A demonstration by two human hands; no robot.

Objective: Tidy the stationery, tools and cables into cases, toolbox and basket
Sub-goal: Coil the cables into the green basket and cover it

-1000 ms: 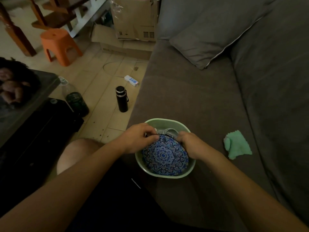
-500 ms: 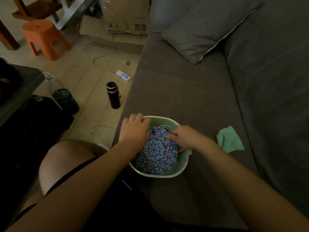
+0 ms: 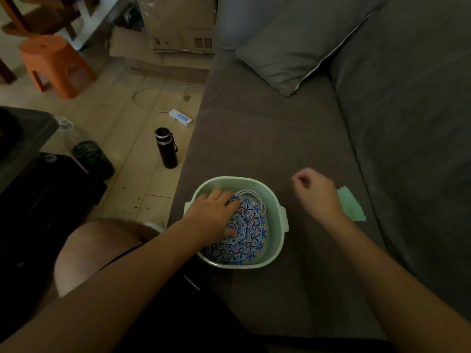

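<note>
A pale green basket (image 3: 276, 240) sits on the grey sofa seat (image 3: 267, 138) close to its front edge. Inside lies a round blue patterned case (image 3: 244, 238) with a white cable (image 3: 251, 194) coiled behind it. My left hand (image 3: 214, 215) rests flat on the case, fingers spread inside the basket. My right hand (image 3: 314, 192) hovers just right of the basket above the seat, fingers loosely curled, holding nothing.
A mint green cloth (image 3: 353, 207) lies on the seat right of my right hand. A grey cushion (image 3: 295, 52) leans at the sofa's back. On the floor stand a black flask (image 3: 167, 149), a bottle (image 3: 86, 149), a power strip (image 3: 181, 117), an orange stool (image 3: 54, 64) and cardboard boxes (image 3: 178, 34).
My right hand has left the basket and lifted away to the right. My left hand has moved further onto the patterned case.
</note>
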